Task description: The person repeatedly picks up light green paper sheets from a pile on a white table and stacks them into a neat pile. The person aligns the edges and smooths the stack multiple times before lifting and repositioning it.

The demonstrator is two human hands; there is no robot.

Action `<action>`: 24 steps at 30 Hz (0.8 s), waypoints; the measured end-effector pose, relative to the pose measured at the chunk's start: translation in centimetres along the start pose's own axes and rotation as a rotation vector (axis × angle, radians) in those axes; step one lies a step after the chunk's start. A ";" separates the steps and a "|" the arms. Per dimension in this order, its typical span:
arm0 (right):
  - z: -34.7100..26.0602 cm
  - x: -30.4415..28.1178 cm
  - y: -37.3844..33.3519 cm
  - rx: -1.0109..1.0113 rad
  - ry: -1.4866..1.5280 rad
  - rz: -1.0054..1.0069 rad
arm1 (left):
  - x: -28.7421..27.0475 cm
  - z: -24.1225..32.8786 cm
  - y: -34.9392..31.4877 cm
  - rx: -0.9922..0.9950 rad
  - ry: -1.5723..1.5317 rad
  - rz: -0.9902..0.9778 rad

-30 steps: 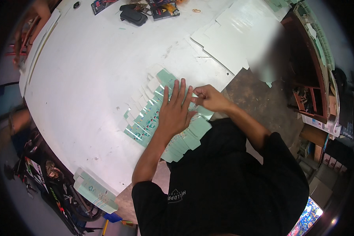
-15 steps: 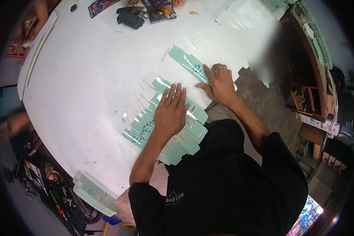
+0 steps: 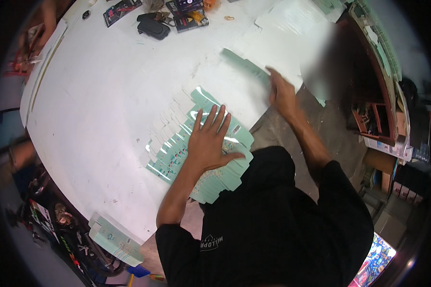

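Note:
My left hand [image 3: 208, 146] lies flat with spread fingers on a fanned row of flat, mint-green printed cartons [image 3: 218, 182]. These overlap along the table's near edge, their white flaps pointing away from me. To the right, my right hand [image 3: 283, 98] grips one end of a single green carton [image 3: 244, 65], thumb and fingers closed at its edge. That carton is tilted up on its side and somewhat blurred, so its printed face hardly shows. It is apart from the fanned row.
The white table [image 3: 100, 105] spreads ahead. Another bundle of green cartons [image 3: 114, 241] rests at its lower-left corner. A black case [image 3: 153, 27] and small packages [image 3: 190, 20] sit at the far edge. White sheets [image 3: 289, 28] cover the far right. Another person's arm [image 3: 48, 26] shows far left.
My right hand has lifted and tilted the single carton, shifting it slightly right and away from me. My left hand stays on the row, its thumb now spread out sideways.

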State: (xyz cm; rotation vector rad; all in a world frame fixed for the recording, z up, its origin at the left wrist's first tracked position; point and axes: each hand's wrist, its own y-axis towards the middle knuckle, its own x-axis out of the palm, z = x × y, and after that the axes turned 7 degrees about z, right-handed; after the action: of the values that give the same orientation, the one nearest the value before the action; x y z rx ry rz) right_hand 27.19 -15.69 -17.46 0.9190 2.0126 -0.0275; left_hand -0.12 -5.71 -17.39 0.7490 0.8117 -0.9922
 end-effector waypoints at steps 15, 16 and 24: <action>-6.9 1.7 -4.7 -0.091 -0.010 -0.361 | 0.7 0.1 -0.2 0.066 0.140 -0.020; -6.4 1.5 -5.3 -0.224 -0.023 -0.161 | 0.2 0.3 -0.4 0.036 0.112 -0.039; -4.4 1.5 -5.7 0.117 0.173 -0.351 | -0.1 0.4 -1.6 -0.145 0.049 0.035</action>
State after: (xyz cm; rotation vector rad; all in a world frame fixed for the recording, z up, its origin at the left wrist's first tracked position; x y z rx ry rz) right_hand 20.08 -17.40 -17.73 0.6460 2.3340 -0.2702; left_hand -1.49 -6.57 -17.39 0.6623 0.9001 -0.8772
